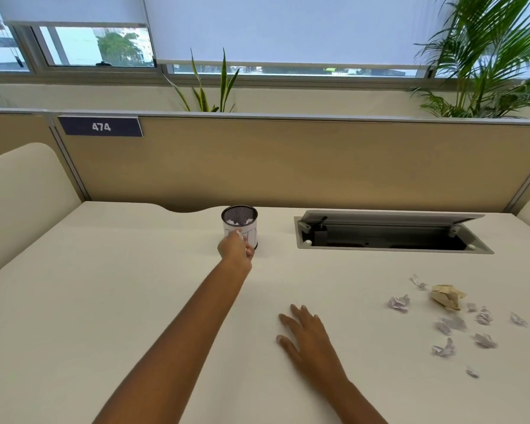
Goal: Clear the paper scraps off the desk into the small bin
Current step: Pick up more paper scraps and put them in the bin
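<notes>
A small black mesh bin (240, 213) with a white paper band stands at the back middle of the desk, and white scraps show inside it. My left hand (235, 250) is stretched out just in front of the bin, its fingers pinched on a small white paper scrap against the bin's side. My right hand (306, 334) lies flat on the desk with its fingers spread, holding nothing. Several crumpled white paper scraps (399, 303) and a bigger tan crumpled paper (446, 296) are scattered on the right part of the desk, right of my right hand.
An open cable hatch (389, 232) with its lid raised is sunk into the cream desk (104, 286) right of the bin. A tan partition (288, 160) labelled 474 closes off the back. Plants stand behind it.
</notes>
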Available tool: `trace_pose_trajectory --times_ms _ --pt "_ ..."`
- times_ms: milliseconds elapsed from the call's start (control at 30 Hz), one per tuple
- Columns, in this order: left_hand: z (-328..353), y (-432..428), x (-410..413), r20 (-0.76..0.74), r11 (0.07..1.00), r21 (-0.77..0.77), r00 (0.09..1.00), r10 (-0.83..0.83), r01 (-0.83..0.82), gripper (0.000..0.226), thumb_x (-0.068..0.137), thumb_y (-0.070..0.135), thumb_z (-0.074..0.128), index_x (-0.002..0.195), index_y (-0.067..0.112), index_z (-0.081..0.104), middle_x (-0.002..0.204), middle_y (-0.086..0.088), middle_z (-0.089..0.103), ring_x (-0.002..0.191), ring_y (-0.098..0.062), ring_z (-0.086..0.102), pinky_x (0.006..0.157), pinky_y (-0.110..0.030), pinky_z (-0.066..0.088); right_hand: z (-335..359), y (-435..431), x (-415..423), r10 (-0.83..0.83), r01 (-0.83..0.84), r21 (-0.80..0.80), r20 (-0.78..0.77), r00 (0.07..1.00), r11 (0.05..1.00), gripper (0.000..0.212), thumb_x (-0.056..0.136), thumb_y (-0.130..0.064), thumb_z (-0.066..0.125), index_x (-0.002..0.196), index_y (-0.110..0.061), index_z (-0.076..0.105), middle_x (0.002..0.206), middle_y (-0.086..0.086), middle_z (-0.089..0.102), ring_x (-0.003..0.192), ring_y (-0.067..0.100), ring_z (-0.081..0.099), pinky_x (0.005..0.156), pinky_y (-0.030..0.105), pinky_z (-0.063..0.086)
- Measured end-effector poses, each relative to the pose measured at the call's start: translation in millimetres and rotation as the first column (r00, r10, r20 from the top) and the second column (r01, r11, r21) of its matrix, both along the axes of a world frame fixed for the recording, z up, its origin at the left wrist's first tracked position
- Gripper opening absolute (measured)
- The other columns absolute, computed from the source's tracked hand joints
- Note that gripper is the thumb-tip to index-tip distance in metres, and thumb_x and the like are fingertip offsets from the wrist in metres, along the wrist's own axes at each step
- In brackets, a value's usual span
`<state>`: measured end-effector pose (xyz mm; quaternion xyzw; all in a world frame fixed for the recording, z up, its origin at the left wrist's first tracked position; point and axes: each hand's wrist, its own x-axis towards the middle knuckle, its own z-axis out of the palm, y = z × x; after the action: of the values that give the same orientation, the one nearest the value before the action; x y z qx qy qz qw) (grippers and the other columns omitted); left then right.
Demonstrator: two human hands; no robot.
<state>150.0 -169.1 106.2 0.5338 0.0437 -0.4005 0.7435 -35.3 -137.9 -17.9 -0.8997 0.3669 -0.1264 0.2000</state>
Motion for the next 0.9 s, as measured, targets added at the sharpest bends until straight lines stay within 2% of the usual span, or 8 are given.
trace_pose_trajectory --times_ms 100,167,300,600,733,800,833,900 --pt "11 -28 16 0.259 0.996 0.031 0.963 0.069 -0.080 0.030 0.099 0.010 0.029 0.082 0.009 0.054 0.068 -0.004 0.044 0.059 -0.021 0.038 0.042 -0.016 0.033 4 5 2 -0.061 0.057 -0.169 -0.019 0.998 0.984 0.034 0.093 -0.040 0.046 0.118 -0.025 0.062 0.133 0.004 0.057 0.124 0.020 0.054 0.107 0.024 0.030" --pt "13 -43 25 0.370 0.992 0.047 0.925 0.090 -0.116 0.027 0.101 0.016 0.029 0.094 0.008 0.054 0.087 -0.012 0.055 0.081 -0.025 0.047 0.067 -0.027 0.041 4 7 2 -0.063 0.074 -0.274 0.049 0.997 0.959 0.024 0.080 -0.037 0.068 0.100 -0.025 0.072 0.111 -0.001 0.071 0.100 0.020 0.069 0.103 0.017 0.027" --pt "12 -64 45 0.444 0.985 0.105 0.893 0.077 -0.137 0.038 0.102 0.019 0.030 0.121 -0.005 0.053 0.130 -0.019 0.057 0.119 -0.033 0.053 0.101 -0.036 0.040 9 6 2 -0.068 0.065 -0.266 -0.001 0.998 0.962 0.069 0.098 -0.042 0.006 0.095 -0.026 0.073 0.106 -0.004 0.073 0.096 0.016 0.070 0.110 0.011 -0.005" --pt "0 -87 59 0.616 0.947 0.321 0.758 -0.214 0.007 0.044 0.102 0.027 0.029 0.108 -0.011 0.051 0.123 -0.032 0.057 0.115 -0.044 0.054 0.100 -0.045 0.043 9 1 4 -0.028 0.014 -0.320 -0.039 0.999 0.947 0.076 0.098 -0.042 0.002 0.086 -0.026 0.076 0.100 -0.003 0.075 0.090 0.017 0.072 0.108 0.008 -0.007" --pt "9 -81 48 0.711 0.952 0.305 0.668 -0.220 -0.010 0.043 0.103 0.025 0.026 0.064 0.013 0.041 0.073 -0.003 0.050 0.087 -0.026 0.045 0.079 -0.033 0.036 6 3 -3 -0.035 0.017 -0.272 -0.064 0.997 0.962 0.062 0.099 -0.041 0.017 0.084 -0.027 0.075 0.098 -0.006 0.075 0.089 0.013 0.072 0.106 0.004 -0.001" --pt "9 -68 44 0.751 0.973 0.231 0.638 -0.171 -0.010 0.036 0.102 0.021 0.028 0.081 0.011 0.056 0.081 0.003 0.055 0.093 -0.023 0.046 0.081 -0.028 0.034 9 4 -9 0.051 -0.069 -0.263 -0.077 0.996 0.962 0.015 0.081 -0.041 0.064 0.082 -0.030 0.075 0.097 -0.009 0.075 0.087 0.008 0.072 0.100 0.001 0.024" --pt "6 -58 42 0.792 0.980 0.197 0.594 -0.142 -0.028 0.034 0.102 0.018 0.030 0.097 0.006 0.061 0.096 -0.004 0.062 0.101 -0.025 0.050 0.086 -0.029 0.036 12 3 -13 0.084 -0.104 -0.216 -0.101 0.991 0.971 0.020 0.064 -0.040 0.081 0.081 -0.033 0.074 0.096 -0.011 0.075 0.086 0.005 0.071 0.090 0.003 0.039" --pt "-10 -36 36 0.889 0.983 0.155 0.448 -0.095 -0.098 0.029 0.100 0.009 0.036 0.114 -0.001 0.059 0.117 -0.015 0.060 0.115 -0.028 0.051 0.096 -0.030 0.036 17 8 -27 0.151 -0.172 -0.175 -0.125 0.981 0.969 0.014 0.068 -0.042 0.077 0.081 -0.038 0.073 0.096 -0.015 0.074 0.086 0.000 0.070 0.075 0.008 0.049"
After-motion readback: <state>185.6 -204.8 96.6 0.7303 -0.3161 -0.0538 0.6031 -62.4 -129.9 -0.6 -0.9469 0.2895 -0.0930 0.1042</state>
